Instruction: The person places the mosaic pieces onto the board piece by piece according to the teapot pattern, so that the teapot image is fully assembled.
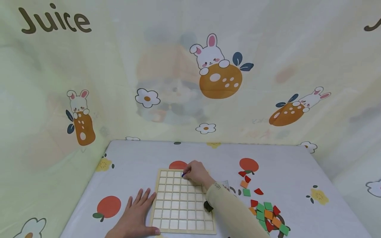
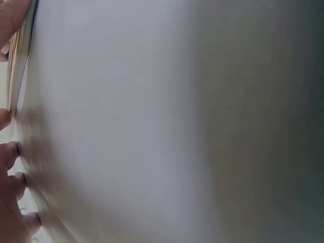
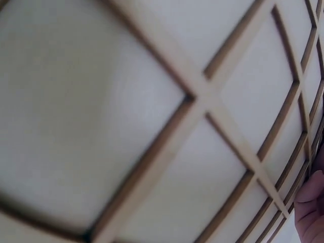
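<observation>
My right fingers (image 1: 189,169) pinch a blue piece (image 1: 183,175) at the grid board's (image 1: 175,205) far row; my left fingers (image 1: 145,197) spread along its left edge. Only the head view shows loose tiles (image 1: 268,214); the piece's long axis and direction are hidden.

Two hands (image 1: 134,213), one board (image 1: 175,205), perhaps seventeen pieces (image 1: 246,192).
</observation>
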{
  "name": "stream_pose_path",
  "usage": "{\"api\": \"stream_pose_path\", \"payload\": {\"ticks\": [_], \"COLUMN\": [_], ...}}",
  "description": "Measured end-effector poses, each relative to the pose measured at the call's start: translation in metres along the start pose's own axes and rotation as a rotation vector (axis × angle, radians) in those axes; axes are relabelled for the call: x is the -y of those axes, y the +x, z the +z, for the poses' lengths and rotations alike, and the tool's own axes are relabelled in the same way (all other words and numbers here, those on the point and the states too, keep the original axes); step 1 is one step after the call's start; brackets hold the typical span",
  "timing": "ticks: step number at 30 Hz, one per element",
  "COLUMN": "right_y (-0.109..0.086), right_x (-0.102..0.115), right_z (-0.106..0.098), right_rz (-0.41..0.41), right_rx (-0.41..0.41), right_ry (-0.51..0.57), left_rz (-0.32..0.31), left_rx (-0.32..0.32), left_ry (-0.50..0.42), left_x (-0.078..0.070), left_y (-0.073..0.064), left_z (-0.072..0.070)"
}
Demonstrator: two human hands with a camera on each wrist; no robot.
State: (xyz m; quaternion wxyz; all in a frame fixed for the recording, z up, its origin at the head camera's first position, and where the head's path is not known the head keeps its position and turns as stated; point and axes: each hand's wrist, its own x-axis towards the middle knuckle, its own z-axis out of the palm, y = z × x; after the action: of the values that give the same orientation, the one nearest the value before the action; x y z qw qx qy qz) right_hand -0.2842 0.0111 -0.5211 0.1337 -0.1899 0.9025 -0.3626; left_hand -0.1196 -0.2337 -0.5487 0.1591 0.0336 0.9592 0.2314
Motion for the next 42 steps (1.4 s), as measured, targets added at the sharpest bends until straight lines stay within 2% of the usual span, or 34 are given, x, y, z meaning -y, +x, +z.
{"api": "stream_pose_path", "payload": {"ticks": [14, 21, 27, 33, 38, 42], "right_y": [-0.005, -0.004, -0.006, -0.013, -0.029, -0.049], "right_x": [0.0, -0.002, -0.003, -0.011, -0.028, -0.046], "right_z": [0.0, 0.0, -0.005, -0.028, -0.063, -0.094], "right_rz": [-0.014, -0.002, 0.006, -0.027, -0.042, -0.041], "right_rx": [0.009, 0.018, 0.016, 0.026, 0.002, -0.022], "right_ry": [-0.044, -0.047, 0.001, 0.065, 0.107, 0.132], "left_rz": [-0.018, -0.001, -0.011, -0.024, -0.011, -0.004], "left_rx": [0.012, -0.002, 0.001, 0.006, -0.01, -0.013], "left_ry": [-0.01, -0.014, -0.01, -0.003, 0.006, 0.009], "left_x": [-0.001, -0.002, -0.002, -0.003, -0.004, -0.003], "left_y": [0.0, -0.001, -0.001, 0.0, -0.001, -0.001], "left_z": [0.0, 0.001, 0.001, 0.002, 0.002, 0.002]}}
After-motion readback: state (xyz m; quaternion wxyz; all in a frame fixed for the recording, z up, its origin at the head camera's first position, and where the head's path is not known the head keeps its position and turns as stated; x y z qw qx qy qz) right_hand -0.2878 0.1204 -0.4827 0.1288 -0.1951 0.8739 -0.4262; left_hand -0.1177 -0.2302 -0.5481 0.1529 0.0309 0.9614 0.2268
